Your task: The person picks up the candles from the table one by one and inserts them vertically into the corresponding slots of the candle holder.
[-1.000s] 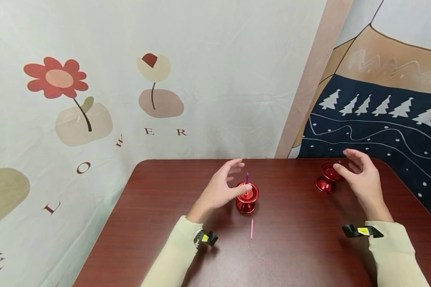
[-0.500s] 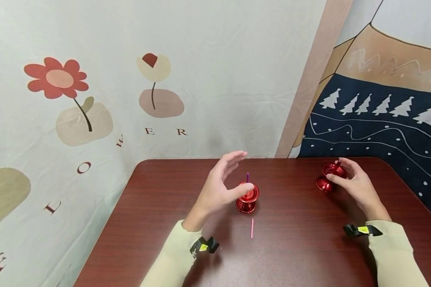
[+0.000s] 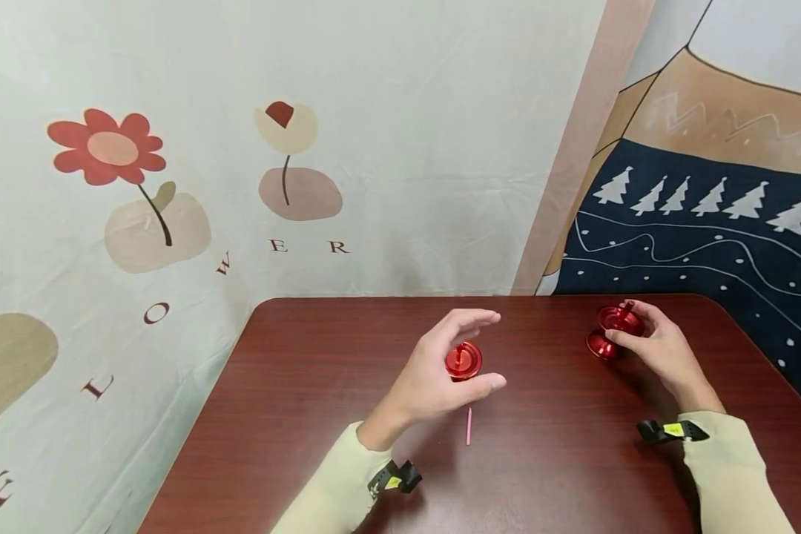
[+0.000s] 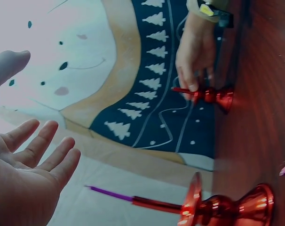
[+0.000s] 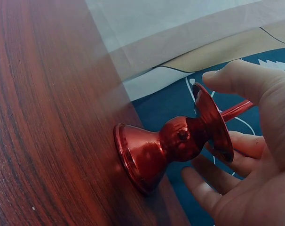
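My left hand (image 3: 434, 371) hovers with loosely bent fingers and thumb apart, holding nothing. Just beyond it stands a shiny red candle holder (image 4: 257, 207); a slim purple candle (image 4: 109, 193) rises from its tube, hidden by my hand in the head view. At the far right, my right hand (image 3: 664, 352) curls round the dish of a second red candle holder (image 5: 142, 155). Its thumb (image 5: 222, 80) lies at one side of the rim and the fingers reach behind the other. This holder's base is on the table, with no candle seen in its tube.
A thin pink candle (image 3: 469, 426) lies on the dark red-brown table (image 3: 307, 415), in front of the left candle holder. Behind the table's far edge hangs a printed cloth backdrop (image 3: 400, 148) with flowers, letters and white trees.
My right hand has come in round the right candle holder's dish and stayed there. My left hand lifted slightly, then moved right and nearer, now covering part of its candle holder. The pink candle is unmoved.
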The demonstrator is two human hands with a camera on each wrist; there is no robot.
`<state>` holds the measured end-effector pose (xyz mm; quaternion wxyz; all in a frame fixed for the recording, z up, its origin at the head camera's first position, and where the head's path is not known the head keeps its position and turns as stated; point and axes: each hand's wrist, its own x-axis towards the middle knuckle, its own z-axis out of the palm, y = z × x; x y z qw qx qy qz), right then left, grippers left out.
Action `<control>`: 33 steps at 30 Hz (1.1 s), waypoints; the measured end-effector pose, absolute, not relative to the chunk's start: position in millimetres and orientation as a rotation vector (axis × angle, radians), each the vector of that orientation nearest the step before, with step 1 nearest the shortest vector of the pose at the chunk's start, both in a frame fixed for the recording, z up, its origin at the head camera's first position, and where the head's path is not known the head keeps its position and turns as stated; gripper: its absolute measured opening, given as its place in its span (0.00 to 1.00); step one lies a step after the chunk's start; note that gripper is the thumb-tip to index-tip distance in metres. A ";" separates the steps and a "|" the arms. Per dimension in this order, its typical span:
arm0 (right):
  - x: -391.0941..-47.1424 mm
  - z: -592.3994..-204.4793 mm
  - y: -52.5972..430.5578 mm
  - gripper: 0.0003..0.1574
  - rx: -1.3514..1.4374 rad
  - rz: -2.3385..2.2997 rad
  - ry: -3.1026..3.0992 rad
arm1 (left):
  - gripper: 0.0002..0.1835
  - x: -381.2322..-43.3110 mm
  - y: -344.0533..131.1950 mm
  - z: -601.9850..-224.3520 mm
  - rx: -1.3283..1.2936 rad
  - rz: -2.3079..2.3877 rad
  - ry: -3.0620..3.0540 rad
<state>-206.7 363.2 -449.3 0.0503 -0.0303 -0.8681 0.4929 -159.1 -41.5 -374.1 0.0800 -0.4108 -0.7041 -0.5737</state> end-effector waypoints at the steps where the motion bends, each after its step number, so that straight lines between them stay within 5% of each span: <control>1: -206.4 -449.8 363.2 0.55 -0.090 1.498 -2.644 | 0.39 -158.7 -39.6 -376.4 -1.226 -1.711 -2.128; 33: -207.1 -444.8 346.2 0.47 0.229 1.520 -2.815 | 0.35 -167.2 -22.9 -417.5 -1.235 -1.606 -2.558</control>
